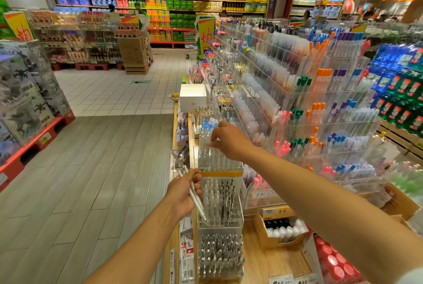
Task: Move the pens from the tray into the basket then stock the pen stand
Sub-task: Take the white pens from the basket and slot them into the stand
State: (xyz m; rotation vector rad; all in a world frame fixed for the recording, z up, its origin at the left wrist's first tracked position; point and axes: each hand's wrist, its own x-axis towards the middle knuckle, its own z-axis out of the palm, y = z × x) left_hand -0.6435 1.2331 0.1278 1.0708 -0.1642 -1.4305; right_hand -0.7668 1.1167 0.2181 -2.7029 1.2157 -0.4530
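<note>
My left hand (pixel 183 194) grips a bundle of clear pens (pixel 197 201) that slants down to the right, in front of the pen stand. The clear acrylic pen stand (pixel 220 167) rises in stepped tiers along the counter edge, each tier full of upright pens. My right hand (pixel 229 141) reaches over the upper tier, fingers pinched on the top of a clear pen (pixel 207 146) that stands among the others. No tray or basket shows in this view.
A large tiered acrylic display of coloured pens (pixel 309 105) fills the right side. A white box (pixel 192 97) sits further along the counter. A cardboard box of bottles (pixel 281 228) lies on the wooden counter (pixel 274 265). The aisle floor (pixel 91 169) lies to the left.
</note>
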